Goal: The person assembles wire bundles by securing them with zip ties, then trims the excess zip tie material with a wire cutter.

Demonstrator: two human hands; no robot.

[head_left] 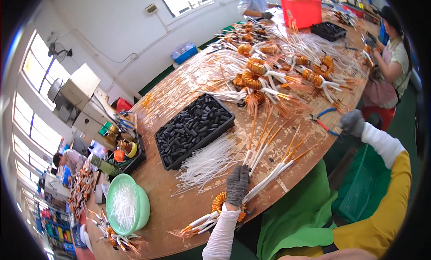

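Observation:
My left hand, in a grey knit glove, is closed round the white-sleeved leads of a copper coil lying at the table's near edge. The leads fan out past the hand, their copper ends bare. My right hand, also gloved, is at the table's right edge with its fingers curled; what they hold, if anything, is hidden. Close to it lies a pair of pliers with red and blue handles. Thin white tubes lie loose left of the coil's leads.
A black tray of short black sleeves stands mid-table. Many wound coils are heaped beyond it. At left sits a green bowl of white tubes. Other people work at the far side and right. A green bin stands below right.

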